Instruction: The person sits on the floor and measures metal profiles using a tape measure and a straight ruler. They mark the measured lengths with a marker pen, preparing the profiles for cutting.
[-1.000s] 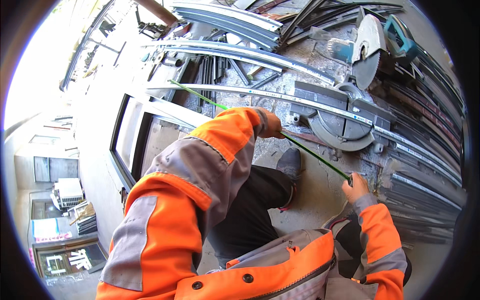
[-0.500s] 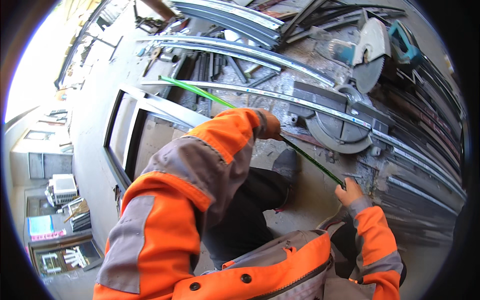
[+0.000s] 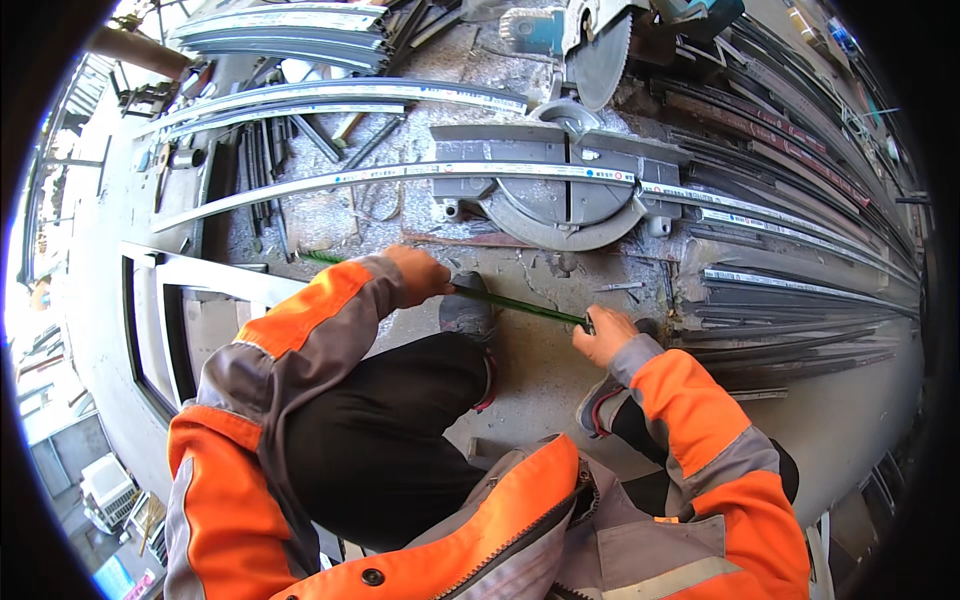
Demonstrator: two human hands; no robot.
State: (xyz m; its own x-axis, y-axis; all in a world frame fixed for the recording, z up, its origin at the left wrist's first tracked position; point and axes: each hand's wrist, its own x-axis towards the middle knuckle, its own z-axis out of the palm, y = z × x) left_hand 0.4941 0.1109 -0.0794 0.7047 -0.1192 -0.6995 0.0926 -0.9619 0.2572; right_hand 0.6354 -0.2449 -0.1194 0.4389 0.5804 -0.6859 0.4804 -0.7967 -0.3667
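Note:
A thin green rod (image 3: 520,303) stretches between both hands, low over the dusty concrete floor. My left hand (image 3: 420,272) grips it near its left part, and a short green end (image 3: 318,257) sticks out past the orange sleeve. At the rod's right end my right hand (image 3: 603,335) is closed around it. I am crouched, with one dark shoe (image 3: 466,310) just under the rod. Right in front of the hands a grey mitre saw base (image 3: 560,190) holds a long white metal profile (image 3: 380,172), its round blade (image 3: 598,60) raised behind.
Several long metal profiles (image 3: 800,225) are stacked at the right and more (image 3: 290,25) at the top left. A white window frame (image 3: 170,300) lies on the floor at the left. A grey block (image 3: 480,452) lies by my knee.
The view has swung, so the saw now sits straight ahead. Both hands have come closer together on the green rod, and the rod has dropped lower and lies flatter.

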